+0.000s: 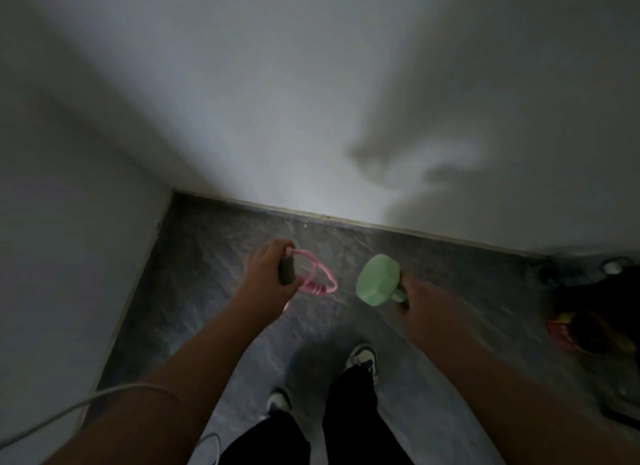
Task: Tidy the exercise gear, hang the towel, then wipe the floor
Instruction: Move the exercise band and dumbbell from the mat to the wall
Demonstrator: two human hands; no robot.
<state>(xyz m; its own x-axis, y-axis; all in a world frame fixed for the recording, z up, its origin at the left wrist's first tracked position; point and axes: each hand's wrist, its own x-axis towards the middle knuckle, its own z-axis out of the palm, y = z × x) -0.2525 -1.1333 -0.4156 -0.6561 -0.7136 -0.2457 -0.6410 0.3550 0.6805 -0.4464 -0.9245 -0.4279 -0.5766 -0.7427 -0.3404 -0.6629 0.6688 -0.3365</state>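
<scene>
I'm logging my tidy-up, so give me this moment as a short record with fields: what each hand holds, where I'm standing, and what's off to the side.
left hand: closed on dark handle of the pink jump rope
right hand: closed on green dumbbell, one head showing
location: standing in a wall corner on grey floor
side: dim clutter at right, too dark to identify
lighting: low, blurred

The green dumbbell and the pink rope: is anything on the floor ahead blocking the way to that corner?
Nothing visible. The right hand holds the green dumbbell, the left hand the pink rope, and the floor up to the corner looks bare. Dim clutter lies off right.
</scene>
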